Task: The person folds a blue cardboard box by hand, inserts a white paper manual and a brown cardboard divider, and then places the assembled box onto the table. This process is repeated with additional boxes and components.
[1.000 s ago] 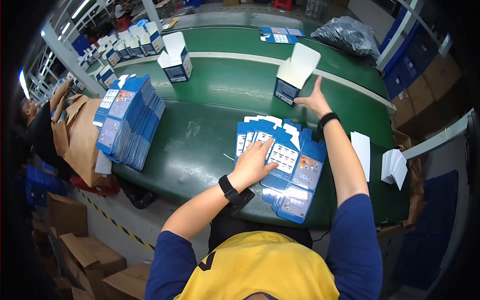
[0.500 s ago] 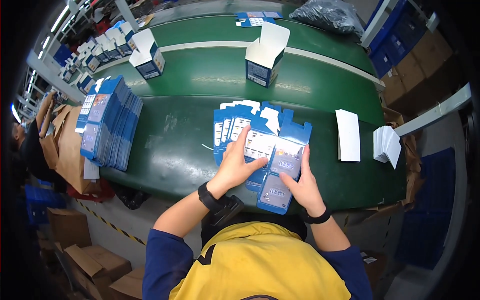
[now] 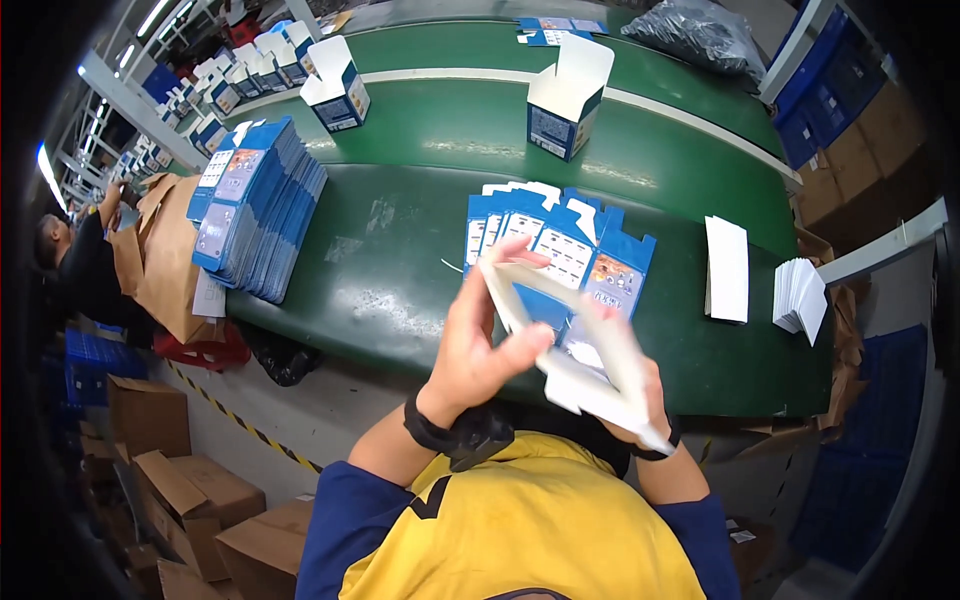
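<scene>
Between my two hands a carton [image 3: 592,400] stands squared out, its white edges and flaps facing up and blurred by motion. Its open middle lets the flat blue cartons beneath show through. My left hand [image 3: 478,345] grips the left side, thumb near the lower edge and fingers at the far corner. On the right side, my right hand [image 3: 645,385] is closed round the wall, its fingers partly hidden and smeared. Just beyond, several flat blue printed cartons [image 3: 563,255] lie fanned out on the green table [image 3: 390,270].
A tall stack of flat cartons [image 3: 262,215] stands at the left, beside a brown paper bag [image 3: 165,260]. Opened boxes [image 3: 565,112] sit on the green conveyor [image 3: 450,125]. White folded card [image 3: 727,270] and a fanned white pile [image 3: 800,297] lie at the right. A person [image 3: 85,255] is far left.
The flat carton in my hands has been lifted off the fanned ones and opened into a four-sided frame. My hands have drawn slightly toward my body. The whole view has shifted a little.
</scene>
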{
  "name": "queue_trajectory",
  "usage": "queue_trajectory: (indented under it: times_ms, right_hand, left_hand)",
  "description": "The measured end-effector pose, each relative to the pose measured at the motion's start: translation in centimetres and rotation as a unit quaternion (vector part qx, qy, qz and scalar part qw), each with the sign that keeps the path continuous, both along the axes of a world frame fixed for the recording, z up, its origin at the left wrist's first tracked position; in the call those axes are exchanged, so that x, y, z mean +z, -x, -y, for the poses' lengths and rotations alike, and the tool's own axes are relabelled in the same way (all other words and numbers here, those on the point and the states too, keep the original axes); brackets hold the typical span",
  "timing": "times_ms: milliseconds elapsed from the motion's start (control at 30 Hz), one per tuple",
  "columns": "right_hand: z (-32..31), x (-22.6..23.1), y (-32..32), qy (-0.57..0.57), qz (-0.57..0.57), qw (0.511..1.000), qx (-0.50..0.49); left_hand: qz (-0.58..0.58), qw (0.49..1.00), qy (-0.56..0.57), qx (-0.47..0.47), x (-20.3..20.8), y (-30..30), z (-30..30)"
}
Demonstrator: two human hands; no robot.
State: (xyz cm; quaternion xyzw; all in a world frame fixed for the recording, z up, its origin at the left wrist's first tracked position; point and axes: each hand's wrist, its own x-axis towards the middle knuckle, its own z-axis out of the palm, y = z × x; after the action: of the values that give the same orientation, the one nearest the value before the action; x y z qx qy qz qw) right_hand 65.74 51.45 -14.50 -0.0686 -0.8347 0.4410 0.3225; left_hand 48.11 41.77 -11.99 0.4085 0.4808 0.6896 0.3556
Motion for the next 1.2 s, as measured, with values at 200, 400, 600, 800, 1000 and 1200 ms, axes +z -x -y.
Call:
queue_trajectory:
  times_ms: [200, 400, 600, 800, 1000, 1200]
  right_hand:
    - [-1.4, -2.6, 1.3, 0.316, -0.101, 0.942, -0.046]
    - [-1.1, 0.2, 0.8, 0.316, -0.148, 0.937, 0.006]
    - [-0.9, 2.6, -1.1, 0.256, -0.137, 0.952, 0.095]
    - [0.3, 2.3, 0.1, 0.183, -0.137, 0.972, -0.048]
    - [0.2, 2.8, 0.8, 0.255, -0.187, 0.948, 0.046]
    - [-0.3, 1.7, 0.4, 0.197, -0.159, 0.967, 0.035]
  left_hand:
    - [-0.253, 0.936, -0.032, -0.241, -1.4, -1.9, -0.1]
    - [-0.385, 0.922, -0.027, -0.023, -1.8, -0.9, 0.0]
    - [-0.459, 0.87, -0.17, 0.062, -1.6, -0.3, 0.1]
    - [-0.409, 0.9, -0.141, 0.052, -1.9, -1.4, 0.7]
    - [-0.383, 0.904, -0.186, 0.039, -2.0, -1.5, 0.4]
    - [-0.411, 0.894, -0.178, -0.005, -1.0, -0.6, 0.6]
